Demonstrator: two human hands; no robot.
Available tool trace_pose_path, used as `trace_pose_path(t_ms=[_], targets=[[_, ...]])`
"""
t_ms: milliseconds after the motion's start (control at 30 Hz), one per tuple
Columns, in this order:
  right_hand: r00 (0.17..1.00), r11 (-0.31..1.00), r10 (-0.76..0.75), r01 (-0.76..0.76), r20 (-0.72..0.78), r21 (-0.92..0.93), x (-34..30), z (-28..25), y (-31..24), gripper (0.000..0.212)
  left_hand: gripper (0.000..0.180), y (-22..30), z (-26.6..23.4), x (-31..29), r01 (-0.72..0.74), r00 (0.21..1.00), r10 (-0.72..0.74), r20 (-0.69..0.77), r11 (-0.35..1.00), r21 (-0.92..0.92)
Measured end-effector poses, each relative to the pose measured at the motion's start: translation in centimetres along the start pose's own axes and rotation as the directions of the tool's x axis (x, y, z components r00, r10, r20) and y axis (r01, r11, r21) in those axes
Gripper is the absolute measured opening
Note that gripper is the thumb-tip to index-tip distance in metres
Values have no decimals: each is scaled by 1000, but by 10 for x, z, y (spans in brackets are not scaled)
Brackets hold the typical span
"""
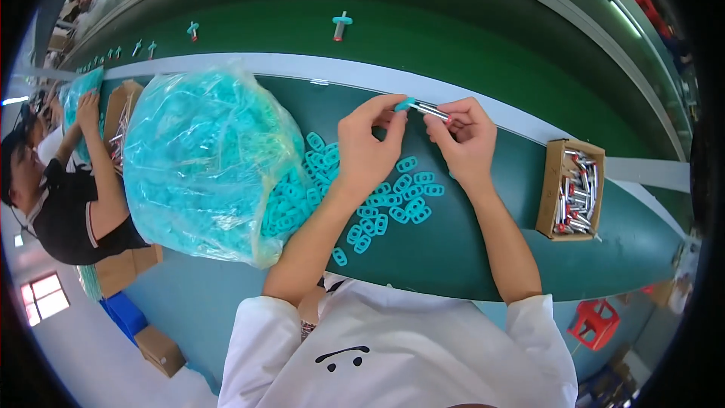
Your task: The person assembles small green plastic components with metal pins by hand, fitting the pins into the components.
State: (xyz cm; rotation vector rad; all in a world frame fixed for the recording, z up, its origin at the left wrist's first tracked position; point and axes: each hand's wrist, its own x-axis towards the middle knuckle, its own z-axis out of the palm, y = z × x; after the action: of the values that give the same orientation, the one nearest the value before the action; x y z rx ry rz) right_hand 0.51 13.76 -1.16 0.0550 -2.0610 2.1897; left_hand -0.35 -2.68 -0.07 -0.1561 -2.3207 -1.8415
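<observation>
Over the green bench, my left hand [368, 143] pinches a teal plastic oval piece [405, 103] between thumb and fingertips. My right hand [470, 143] grips a silver metal pin with a red end [430, 110]. The pin's thin tip meets the teal piece; how deep it goes in cannot be seen. Below my hands lie several loose teal pieces [413, 204], flat ovals with holes. They spill from a large clear plastic bag [204, 166] left of my left forearm. A cardboard box [555, 189] of silver, red-ended pins [580, 189] stands right of my right hand.
Beyond a pale rail [377, 81] runs a green belt [453, 23], carrying a pin with a teal piece [341, 26] and several more at far left. At left a co-worker [72, 189] reaches to another teal bag [81, 98]. A red stool [595, 323] stands at lower right.
</observation>
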Motion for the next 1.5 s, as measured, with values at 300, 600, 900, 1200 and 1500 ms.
trace_pose_path(t_ms=[300,600,900,1200,1500], targets=[[995,995,-100,99,-27,-31,-6,-2,-2,17,21,5,-1,-3,120,990,-111,91,988,-101],[989,968,-142,147,39,-205,-10,0,-9,18,22,4,-2,-2,95,992,-85,93,991,-99],[981,933,-193,190,22,-304,-13,3,-8,16,21,3,2,-4,67,996,-58,68,989,-133],[981,927,-188,189,34,-325,-12,1,-8,17,21,6,2,-6,116,989,-101,106,982,-150],[983,934,-171,182,63,-309,-13,1,-7,15,20,6,3,-7,144,985,-119,122,966,-213]])
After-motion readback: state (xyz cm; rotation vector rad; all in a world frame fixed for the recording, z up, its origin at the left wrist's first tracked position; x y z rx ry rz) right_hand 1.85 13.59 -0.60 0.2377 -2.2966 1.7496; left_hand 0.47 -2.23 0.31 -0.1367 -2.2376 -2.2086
